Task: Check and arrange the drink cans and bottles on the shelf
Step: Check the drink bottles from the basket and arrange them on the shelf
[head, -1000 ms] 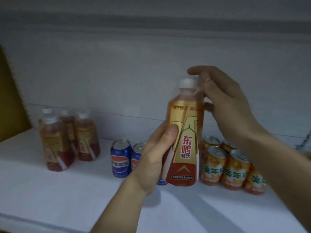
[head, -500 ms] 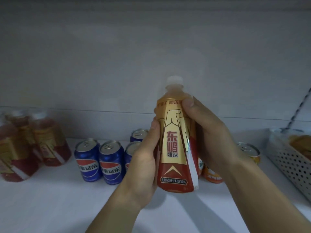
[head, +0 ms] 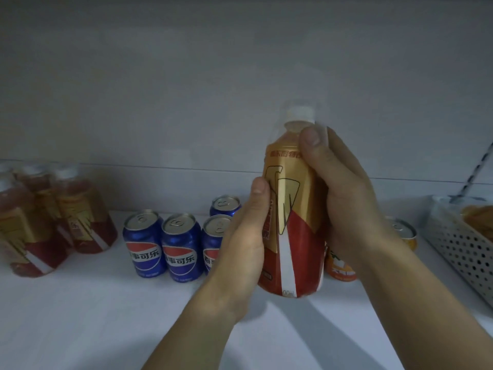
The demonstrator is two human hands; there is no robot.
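A gold-and-red drink bottle (head: 296,231) with a white cap is held upright above the white shelf (head: 93,316), in the middle of the view. My left hand (head: 242,252) grips its lower left side, thumb on the label. My right hand (head: 344,198) wraps round its upper right side, thumb near the neck. Three similar bottles (head: 53,217) stand at the left. Several blue cola cans (head: 162,247) stand in the middle, partly behind my left hand. Orange cans (head: 340,265) show behind the bottle and my right wrist.
A perforated metal basket (head: 461,244) with something orange-brown inside stands at the right end of the shelf. The grey back wall (head: 186,102) rises behind the drinks. The front strip of the shelf lies in front of the cans.
The bottle has turned in my hands, so the label's side with the white stripe now faces me. My right hand came down from the cap onto the bottle's body.
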